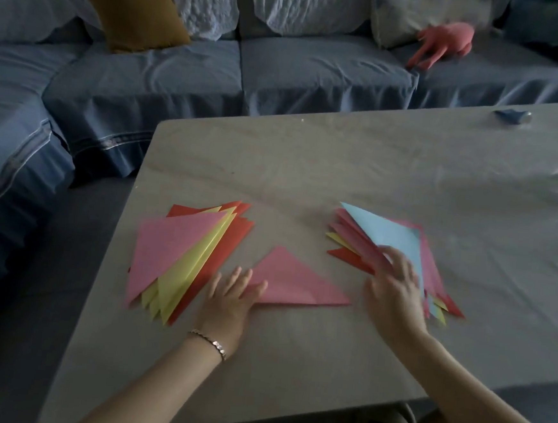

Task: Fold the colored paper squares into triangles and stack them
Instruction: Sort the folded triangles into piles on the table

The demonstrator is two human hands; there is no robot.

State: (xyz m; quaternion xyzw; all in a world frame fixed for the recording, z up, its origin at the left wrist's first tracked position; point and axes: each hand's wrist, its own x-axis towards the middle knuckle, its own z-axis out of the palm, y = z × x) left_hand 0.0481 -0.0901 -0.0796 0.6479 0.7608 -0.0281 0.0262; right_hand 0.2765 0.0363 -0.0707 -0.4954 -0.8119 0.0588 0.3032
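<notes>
Fingers (234, 279) of left hand (230, 304) lie straight on pink folded paper triangle (298, 283). Right hand (395, 287) touches light-blue paper sheet (389, 233); grip too blurred to tell.

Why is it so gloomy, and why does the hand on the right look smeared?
Head view: the room light is dim, so colours look muted; the right hand is motion-blurred at the paper pile, while the left hand on the pink triangle looks sharper; the wide lens bows the table edge.

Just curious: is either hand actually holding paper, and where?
Left hand only presses the pink triangle's left corner. Right hand touches the right pile's edge; grip unclear.
</notes>
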